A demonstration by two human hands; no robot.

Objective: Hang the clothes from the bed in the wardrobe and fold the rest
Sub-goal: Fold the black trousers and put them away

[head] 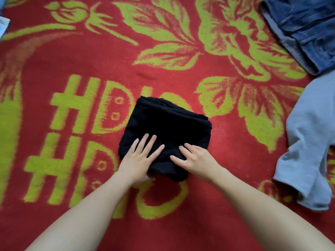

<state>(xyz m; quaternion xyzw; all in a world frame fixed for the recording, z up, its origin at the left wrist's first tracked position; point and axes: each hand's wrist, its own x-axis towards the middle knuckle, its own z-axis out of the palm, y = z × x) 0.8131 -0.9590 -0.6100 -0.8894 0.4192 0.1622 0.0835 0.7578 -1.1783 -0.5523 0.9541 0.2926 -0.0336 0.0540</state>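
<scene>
Head: two hands (140,160) (195,161), one black garment (166,122).

Both forearms (87,212) are bare right down to the frame's edge. The left hand (140,159) and right hand (196,160) are bare too, fingernails (146,136) seemingly short, though blurred.

The bare left forearm (87,205) and right forearm (253,200) reach in from the lower corners and converge toward the middle. The left hand (140,158) lies palm down, fingers straight and spread. The right hand (196,161) is flat too, palm down, fingers straight and angled toward the left one; the two are close but apart.
</scene>
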